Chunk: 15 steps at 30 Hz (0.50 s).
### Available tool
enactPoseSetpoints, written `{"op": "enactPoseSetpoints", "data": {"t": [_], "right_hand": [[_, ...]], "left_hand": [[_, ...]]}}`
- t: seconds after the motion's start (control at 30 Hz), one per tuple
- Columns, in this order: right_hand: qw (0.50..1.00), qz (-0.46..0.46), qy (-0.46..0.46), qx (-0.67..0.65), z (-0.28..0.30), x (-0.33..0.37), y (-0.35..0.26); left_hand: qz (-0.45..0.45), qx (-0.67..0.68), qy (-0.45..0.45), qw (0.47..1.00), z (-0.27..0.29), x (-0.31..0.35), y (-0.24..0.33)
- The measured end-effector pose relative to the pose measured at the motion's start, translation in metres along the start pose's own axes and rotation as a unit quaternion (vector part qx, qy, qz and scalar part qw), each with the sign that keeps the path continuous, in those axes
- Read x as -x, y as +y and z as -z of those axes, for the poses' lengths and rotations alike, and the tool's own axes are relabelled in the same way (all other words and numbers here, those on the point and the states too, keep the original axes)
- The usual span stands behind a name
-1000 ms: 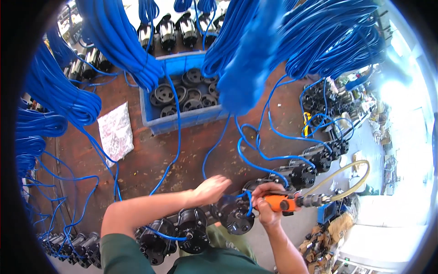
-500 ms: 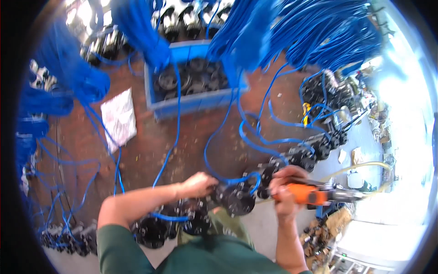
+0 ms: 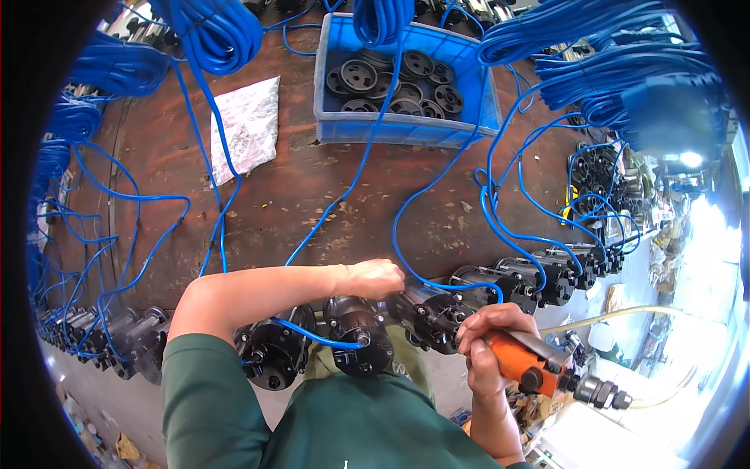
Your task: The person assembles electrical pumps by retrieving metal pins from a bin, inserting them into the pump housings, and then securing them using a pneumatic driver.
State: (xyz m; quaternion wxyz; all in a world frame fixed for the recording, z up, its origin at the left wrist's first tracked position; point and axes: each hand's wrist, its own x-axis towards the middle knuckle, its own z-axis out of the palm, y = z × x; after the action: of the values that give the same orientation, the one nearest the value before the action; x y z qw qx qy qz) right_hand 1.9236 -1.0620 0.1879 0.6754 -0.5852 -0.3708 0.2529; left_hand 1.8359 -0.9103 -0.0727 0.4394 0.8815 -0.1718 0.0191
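Observation:
My left hand (image 3: 376, 279) is closed at the far end of a pump (image 3: 428, 314), a cylindrical unit with a black end cap and bolts. Its fingers curl down out of sight against the casing. Wrapped in my right hand (image 3: 491, 344) is an orange air screwdriver (image 3: 522, 361), its metal hose fitting pointing to the lower right. The tool's front end, mostly covered by my fingers, is at the pump's bolted end cap; contact cannot be made out. Just left stands another pump (image 3: 358, 336) with a blue cable (image 3: 316, 336).
More pumps (image 3: 273, 348) line the table's near edge on both sides. A blue crate (image 3: 406, 129) of black round parts and a white plastic bag (image 3: 248, 125) lie farther back on the brown table (image 3: 312, 184). Coiled blue cables (image 3: 215, 35) hang overhead. A pale hose (image 3: 617, 311) trails right.
The whole view has shifted. My right hand has brought the air screwdriver closer to the pump and tilted it, hose end lower. My left hand stays on the pump, which now lies at a different angle.

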Motion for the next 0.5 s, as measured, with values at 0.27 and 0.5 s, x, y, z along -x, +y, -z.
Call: {"op": "enactPoseSetpoints", "data": {"t": [0.27, 0.5], "right_hand": [[0.985, 0.031, -0.124, 0.115, 0.002, -0.002, 0.03], [0.992, 0.003, -0.08, 0.098, -0.004, -0.004, 0.032]], "left_hand": [[0.03, -0.01, -0.007, 0.999, -0.006, 0.009, 0.004], [0.024, -0.055, -0.039, 0.997, 0.01, 0.002, 0.009]]}}
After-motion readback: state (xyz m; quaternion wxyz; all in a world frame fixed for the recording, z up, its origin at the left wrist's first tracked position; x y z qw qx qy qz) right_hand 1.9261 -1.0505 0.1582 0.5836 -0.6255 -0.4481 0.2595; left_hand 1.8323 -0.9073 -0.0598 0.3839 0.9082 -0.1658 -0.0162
